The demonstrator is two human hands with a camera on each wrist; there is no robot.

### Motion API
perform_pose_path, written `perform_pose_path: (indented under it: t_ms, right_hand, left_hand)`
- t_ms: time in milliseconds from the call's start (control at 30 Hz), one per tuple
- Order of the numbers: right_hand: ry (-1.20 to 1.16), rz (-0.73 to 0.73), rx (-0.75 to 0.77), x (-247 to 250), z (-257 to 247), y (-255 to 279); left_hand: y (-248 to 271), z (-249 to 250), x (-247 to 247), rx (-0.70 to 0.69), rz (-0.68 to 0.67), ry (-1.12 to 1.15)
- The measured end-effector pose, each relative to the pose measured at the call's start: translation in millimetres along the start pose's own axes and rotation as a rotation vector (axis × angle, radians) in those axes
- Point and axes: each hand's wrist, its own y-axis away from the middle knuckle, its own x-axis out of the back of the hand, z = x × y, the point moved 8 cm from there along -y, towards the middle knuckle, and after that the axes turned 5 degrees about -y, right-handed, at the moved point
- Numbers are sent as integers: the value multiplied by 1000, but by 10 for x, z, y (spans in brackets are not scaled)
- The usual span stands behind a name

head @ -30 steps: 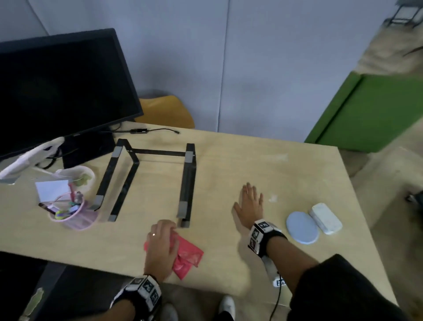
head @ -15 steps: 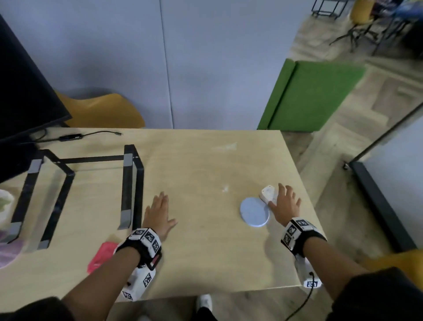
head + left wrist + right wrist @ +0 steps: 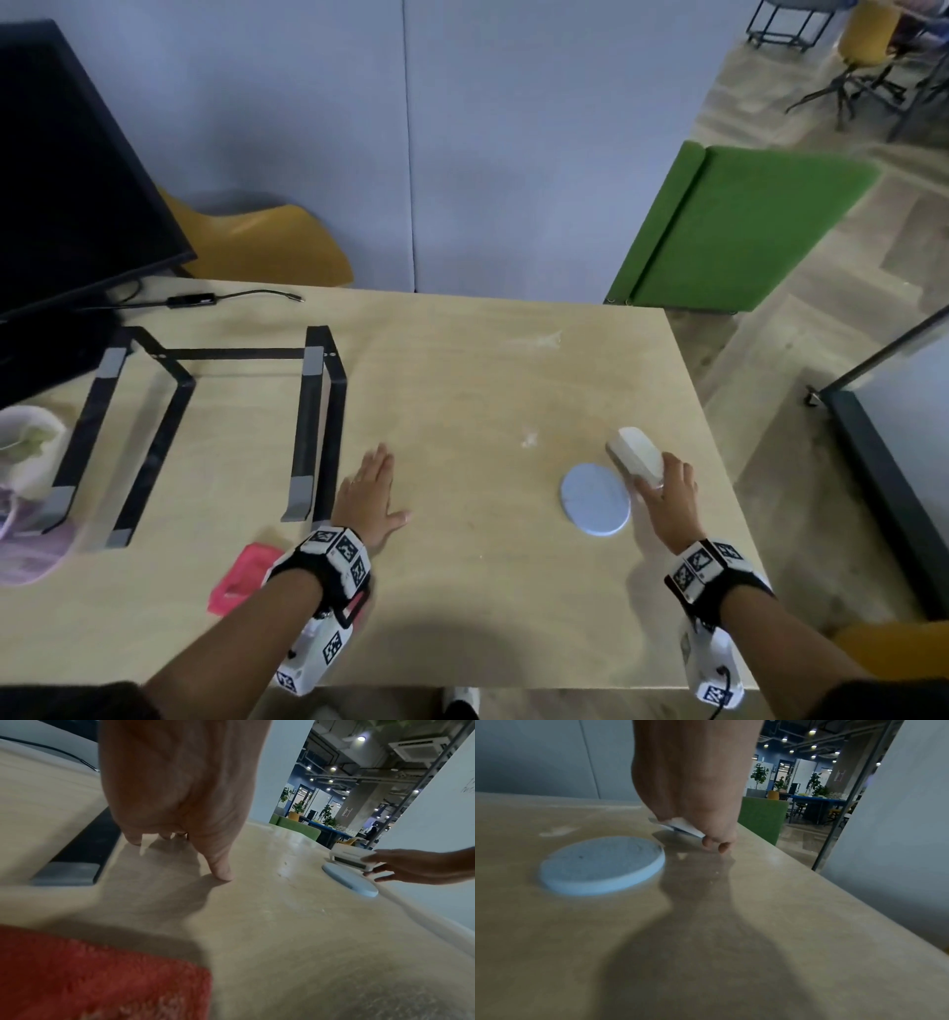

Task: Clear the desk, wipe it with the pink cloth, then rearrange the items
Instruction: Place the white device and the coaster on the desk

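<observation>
My right hand (image 3: 662, 483) grips the near end of a white oblong case (image 3: 634, 452), lifted off the wooden desk (image 3: 462, 401) beside a round pale blue coaster (image 3: 595, 499). In the left wrist view the white case (image 3: 350, 859) hangs just above the blue coaster (image 3: 352, 882), pinched between thumb and fingers. My left hand (image 3: 371, 493) lies flat on the desk, fingers straight, right of the black stand (image 3: 313, 421). The pink cloth (image 3: 241, 578) lies crumpled behind my left wrist, near the front edge. In the right wrist view the coaster (image 3: 603, 865) sits left of the held case (image 3: 682, 827).
A black monitor (image 3: 67, 180) stands at the back left with a cable and adapter (image 3: 192, 299) behind the stand. A white bowl (image 3: 28, 442) and a pink container (image 3: 25, 545) sit at the far left edge. The desk's right edge drops close beside my right hand.
My left hand let go of the pink cloth and moved forward to lie flat on the desk. My right hand went right to the white case, took hold of it and lifted it.
</observation>
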Motion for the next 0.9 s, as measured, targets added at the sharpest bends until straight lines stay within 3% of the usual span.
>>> perform_pose_path:
  t_ms: [167,333,600,900]
  right_hand:
    - [-342,14,-74,-114,-364,-234]
    - [-553,-132,-53,-627,-1046,-423]
    - [-530,-486,62,-1638,-2023,-335]
    - [-206,-448,337,-2154,-2615,-380]
  left_hand:
    - [16,-5,-8,-6,-23,12]
    - [26,12,3,1,-14,7]
    - [67,15,37,3,-17,55]
    - [74,16,60,39,32,69]
